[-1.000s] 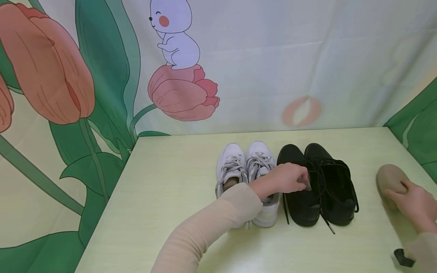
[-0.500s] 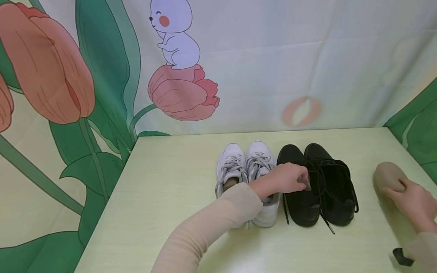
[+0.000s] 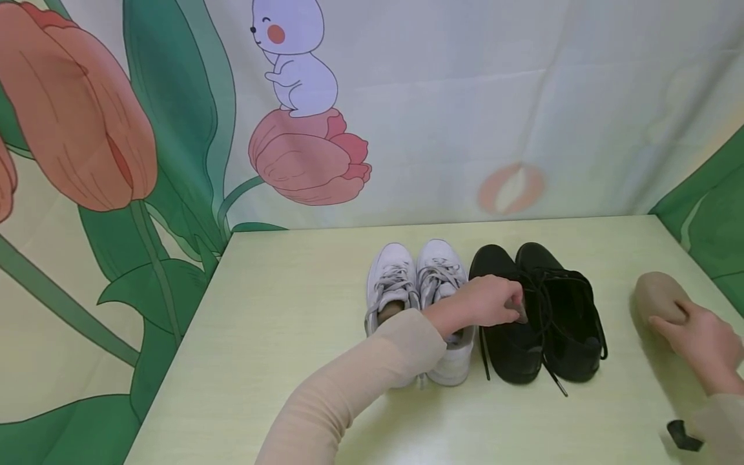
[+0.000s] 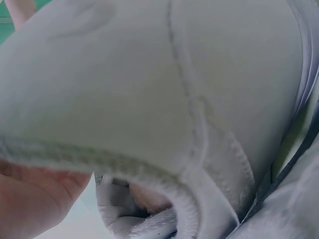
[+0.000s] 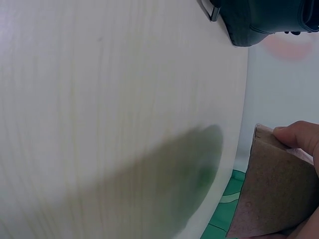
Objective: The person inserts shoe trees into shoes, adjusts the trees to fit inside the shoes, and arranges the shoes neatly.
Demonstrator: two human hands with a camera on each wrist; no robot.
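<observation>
My left hand reaches across the white sneakers to the left one of two black lace-up shoes. Its curled fingers pinch the tongue at that shoe's opening. At the far right, my right hand holds a tan, rounded shoe insert that looks like moulded cardboard. The right wrist view shows the thumb on the rim of the insert, held above the table with a shadow beneath. A white sneaker fills most of the left wrist view, hiding much of the left hand.
Both pairs stand side by side on a pale wood-grain table, toes toward the back. Something tan sits inside the left white sneaker. Black laces trail onto the table. A printed cloth hangs behind. A small black block is at the right sleeve.
My right hand has moved slightly left and away with the insert. The left hand stays at the black shoe. The whole head view has shifted a little.
</observation>
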